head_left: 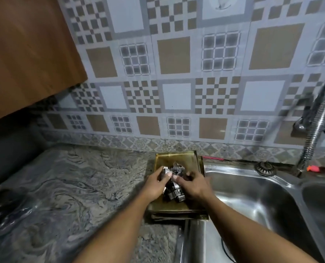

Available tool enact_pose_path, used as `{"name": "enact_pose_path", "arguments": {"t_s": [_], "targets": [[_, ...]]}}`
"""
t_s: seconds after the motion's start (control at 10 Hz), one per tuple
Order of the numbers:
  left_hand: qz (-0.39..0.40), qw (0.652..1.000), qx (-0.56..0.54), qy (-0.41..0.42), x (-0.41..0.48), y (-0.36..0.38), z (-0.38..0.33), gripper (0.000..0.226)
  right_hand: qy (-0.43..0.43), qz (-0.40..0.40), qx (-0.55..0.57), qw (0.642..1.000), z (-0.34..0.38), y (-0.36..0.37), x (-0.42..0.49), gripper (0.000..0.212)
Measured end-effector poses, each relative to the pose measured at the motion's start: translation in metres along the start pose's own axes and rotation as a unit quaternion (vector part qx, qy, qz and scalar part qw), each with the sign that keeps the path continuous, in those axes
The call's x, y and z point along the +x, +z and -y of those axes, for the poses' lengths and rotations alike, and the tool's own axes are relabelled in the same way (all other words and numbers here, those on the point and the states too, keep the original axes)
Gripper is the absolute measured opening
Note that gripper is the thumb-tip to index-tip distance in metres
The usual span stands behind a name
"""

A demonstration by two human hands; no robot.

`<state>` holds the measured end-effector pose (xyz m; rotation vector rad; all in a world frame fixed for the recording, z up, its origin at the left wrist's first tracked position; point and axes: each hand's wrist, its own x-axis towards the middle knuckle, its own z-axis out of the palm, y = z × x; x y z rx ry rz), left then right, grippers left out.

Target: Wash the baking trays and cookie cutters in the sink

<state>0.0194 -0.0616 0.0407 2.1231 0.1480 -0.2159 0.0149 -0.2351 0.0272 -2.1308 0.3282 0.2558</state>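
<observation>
Both my hands are down in the heap of cookie cutters [174,195], which sits in the top one of the stacked baking trays [177,158]. My left hand [155,184] has its thumb and fingers curled round a cutter at the left side of the pile. My right hand [195,186] is curled over the right side of the heap with the thumb pressed in; it is a little blurred, so I cannot say how many pieces it has.

The trays lie on the counter [82,177], their right edge touching the rim of the sink [252,190], their long axis running away from me toward the tiled wall. So everything I am holding has to travel to my right. The right hand is the nearer one to the basin, and the left would have to cross over the tray to reach it. The tap [317,120] stands at the far right, well apart from the trays. Nothing is in the basin yet, so I judge the washing has not begun
</observation>
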Motion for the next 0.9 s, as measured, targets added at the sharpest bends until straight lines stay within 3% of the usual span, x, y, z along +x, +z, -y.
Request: {"name": "enact_pose_path", "arguments": {"t_s": [0.3,0.6,0.7,0.9], "targets": [[0.021,0.999,-0.026,-0.025,0.07,-0.016,0.028,0.072,0.04,0.006,-0.007,0.999,0.016,0.042,0.057,0.109],[0.014,0.998,-0.037,-0.047,0.091,-0.013,0.036,0.083,0.073,0.008,-0.004,0.997,0.018,0.048,0.071,0.087],[0.025,0.998,-0.039,-0.05,0.084,-0.02,0.033,0.091,0.062,0.013,0.032,0.997,0.007,0.052,0.084,0.097],[-0.044,0.993,0.094,-0.063,0.06,-0.033,0.018,0.089,-0.005,0.009,-0.034,0.999,0.01,0.02,0.059,0.074]]}}
